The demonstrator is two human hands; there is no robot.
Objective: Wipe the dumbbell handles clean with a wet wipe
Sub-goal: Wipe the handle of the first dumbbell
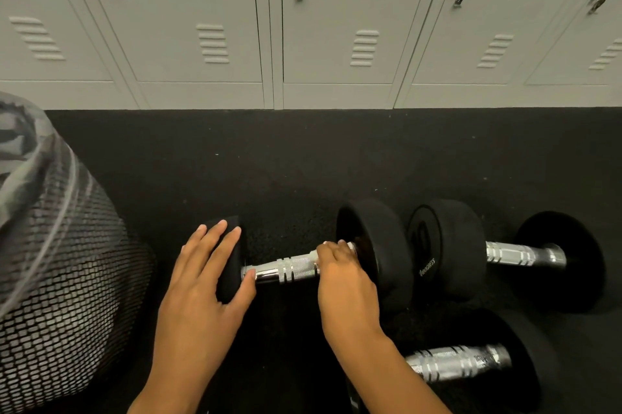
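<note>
Crosswise dumbbell (313,265), left hand (205,282) steadying, right hand (346,282) gripping handle (289,269)

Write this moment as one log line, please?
left hand: steadies dumbbell end | right hand: wraps handle near other weight | wipe: barely visible | two more dumbbells alongside

the black speckled rubber floor (269,161) carried three black round-headed dumbbells with chrome handles: one at centre (373,252), one just beside it to the right (471,252), one nearer the camera (471,363). a black mesh bin (60,279) stood at left.
</note>
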